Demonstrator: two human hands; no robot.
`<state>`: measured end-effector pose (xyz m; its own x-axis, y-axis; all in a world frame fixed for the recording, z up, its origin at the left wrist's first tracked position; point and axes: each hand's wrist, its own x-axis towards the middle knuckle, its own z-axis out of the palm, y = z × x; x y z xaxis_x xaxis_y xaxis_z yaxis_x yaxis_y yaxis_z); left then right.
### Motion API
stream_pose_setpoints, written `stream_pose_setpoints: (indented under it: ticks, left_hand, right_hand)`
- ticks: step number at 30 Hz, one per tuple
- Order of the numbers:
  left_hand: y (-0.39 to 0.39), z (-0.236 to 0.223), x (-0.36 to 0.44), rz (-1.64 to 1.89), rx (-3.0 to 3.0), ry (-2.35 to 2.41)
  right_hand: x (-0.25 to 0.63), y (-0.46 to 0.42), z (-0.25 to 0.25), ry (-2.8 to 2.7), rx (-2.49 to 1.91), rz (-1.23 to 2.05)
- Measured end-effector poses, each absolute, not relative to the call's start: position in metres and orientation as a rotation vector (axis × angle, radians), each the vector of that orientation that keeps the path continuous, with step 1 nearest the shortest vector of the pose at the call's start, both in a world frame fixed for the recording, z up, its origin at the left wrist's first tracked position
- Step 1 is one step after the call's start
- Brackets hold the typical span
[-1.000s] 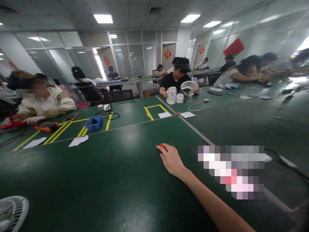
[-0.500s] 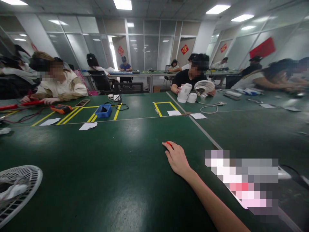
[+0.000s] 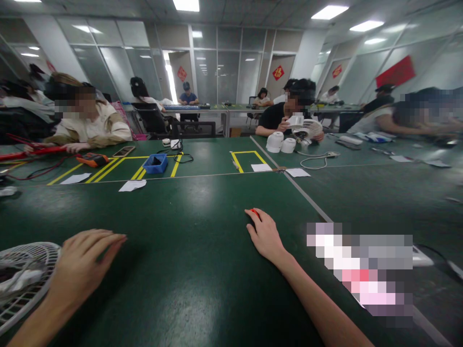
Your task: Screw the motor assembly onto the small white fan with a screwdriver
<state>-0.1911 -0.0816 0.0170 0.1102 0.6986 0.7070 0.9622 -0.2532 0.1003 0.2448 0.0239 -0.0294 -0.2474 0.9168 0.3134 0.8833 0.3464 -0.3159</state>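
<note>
My right hand (image 3: 265, 235) rests low over the green table (image 3: 188, 241), palm down. Its fingers curl over a small red object (image 3: 255, 213), mostly hidden under them, whose kind I cannot make out. On the left, my left hand (image 3: 83, 262) hovers above the table with its fingers stretched out and nothing in them. Partly behind that hand and wrist lies a white fan grille (image 3: 29, 250), with white parts and wires inside, cut off by the frame's left edge.
A blue bin (image 3: 155, 165) with dark contents stands by yellow tape lines. Paper slips (image 3: 132, 185) lie along the table seam. Across the table a person handles a white fan (image 3: 307, 129) beside white housings (image 3: 275, 142). A blurred-out item (image 3: 361, 274) lies at right.
My left hand has come into view from the left, in front of the fan grille. My right hand stays over the red object. The person opposite has lifted a white part.
</note>
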Motion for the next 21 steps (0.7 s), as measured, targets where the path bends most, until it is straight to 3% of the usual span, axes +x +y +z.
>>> stream_pose_setpoints:
  ticks: [3,10,21]
  left_hand:
    - [-0.054,-0.005,-0.137,-0.904,-2.254,-1.399]
    - [-0.015,-0.028,-0.022,-1.088,-2.551,-1.405]
    - [0.006,-0.037,0.031,-1.133,-2.666,-1.683]
  right_hand:
    - [0.245,0.023,-0.029,-2.150,-1.576,0.094]
    - [0.244,0.016,-0.017,-2.081,-1.515,-0.003]
    - [0.203,-0.010,-0.020,-2.220,-1.234,-0.110]
